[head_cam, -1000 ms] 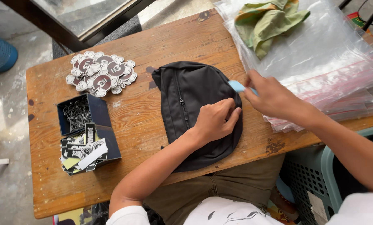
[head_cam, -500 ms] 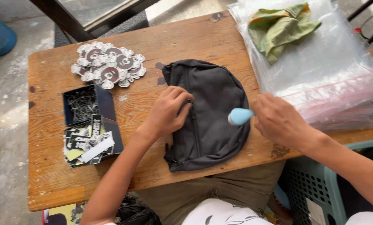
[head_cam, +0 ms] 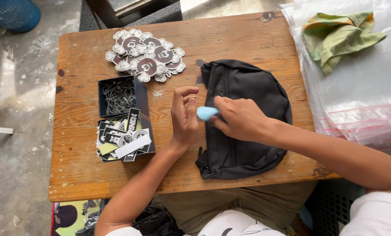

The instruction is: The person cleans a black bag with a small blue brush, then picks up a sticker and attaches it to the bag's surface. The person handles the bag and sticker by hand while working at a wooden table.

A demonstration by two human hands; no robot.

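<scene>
Bag (head_cam: 248, 118) flat on bench (head_cam: 82, 175), soft, light, limp; best taken by a seam or edge | right hand (head_cam: 241, 118) resting on bag, pinching small blue piece (head_cam: 206, 112) | left hand (head_cam: 184, 116) beside it, fingers loosely curled, holding nothing.

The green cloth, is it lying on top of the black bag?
No, the green cloth lies on the clear plastic bags at the table's right, apart from the black bag.
</scene>
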